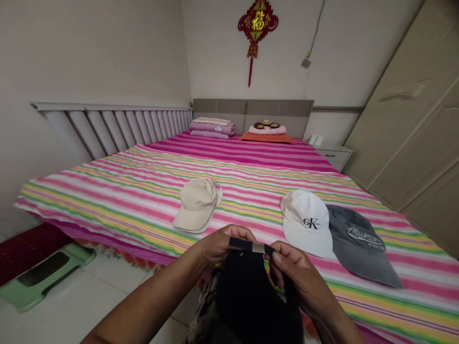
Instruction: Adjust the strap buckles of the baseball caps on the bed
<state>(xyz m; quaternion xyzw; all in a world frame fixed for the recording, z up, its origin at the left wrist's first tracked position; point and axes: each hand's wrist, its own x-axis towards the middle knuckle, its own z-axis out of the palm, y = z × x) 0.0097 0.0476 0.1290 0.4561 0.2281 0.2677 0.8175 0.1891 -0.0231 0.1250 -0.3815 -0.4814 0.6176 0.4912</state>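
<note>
A dark navy or black cap [251, 296] hangs in front of me, its back strap [240, 244] with a metal buckle [258, 247] uppermost. My left hand [225, 243] is closed on the strap's left end. On the other side of the buckle, my right hand [290, 265] pinches the strap between thumb and fingers. Beyond my left hand a beige cap [196, 200] lies on the bed, with a paler edge showing behind it. To the right, a white cap [306, 222] with black letters partly overlaps a grey cap [362, 243] with white lettering.
A striped sheet [118, 186] covers the bed. Folded purple bedding [211, 128] and an orange pillow [267, 138] lie by the headboard [229, 106]. A green stool [46, 279] stands on the tiled floor at left. At right are a nightstand [333, 154] and a wardrobe [401, 110].
</note>
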